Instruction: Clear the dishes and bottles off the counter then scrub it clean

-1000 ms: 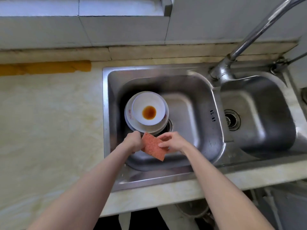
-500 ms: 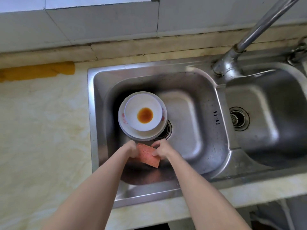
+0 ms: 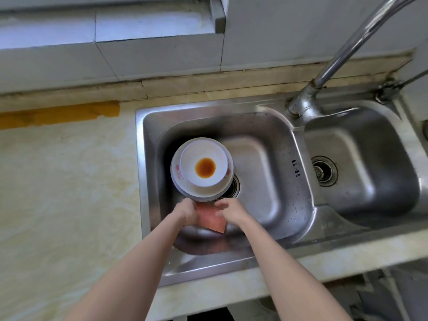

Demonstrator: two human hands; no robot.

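counter (image 3: pixel 64 181) — pale cream stone, marbled, matte, yellow-stained toward the sink. tape strip (image 3: pixel 60 113): orange, ragged at its right end, lying along the counter's back edge. sink (image 3: pixel 148 158): stainless steel, two basins with rounded corners, brushed and water-spotted. small bowl (image 3: pixel 203 167): white, round, with a brown-orange pool at its centre, nested in the larger dish (image 3: pixel 201 193), which was white with a red pattern near the rim and stood in the left basin, partly over its drain. left hand (image 3: pixel 185 213): fingers curled round the left edge of the scrub pad (image 3: pixel 212 220). scrub pad: reddish-orange, flat, rectangular, held over the near part of the left basin, just below the dishes. right hand (image 3: pixel 229 210): thumb and bent fingers pinched the pad's right edge. divider marks (image 3: pixel 296 169): dark, too small to read. strainer (image 3: pixel 323 171): round metal, in the right basin. faucet (image 3: pixel 342 49): chrome, curved tube. change — both hands gripped the pad as they had a second before, though less of it showed between them.
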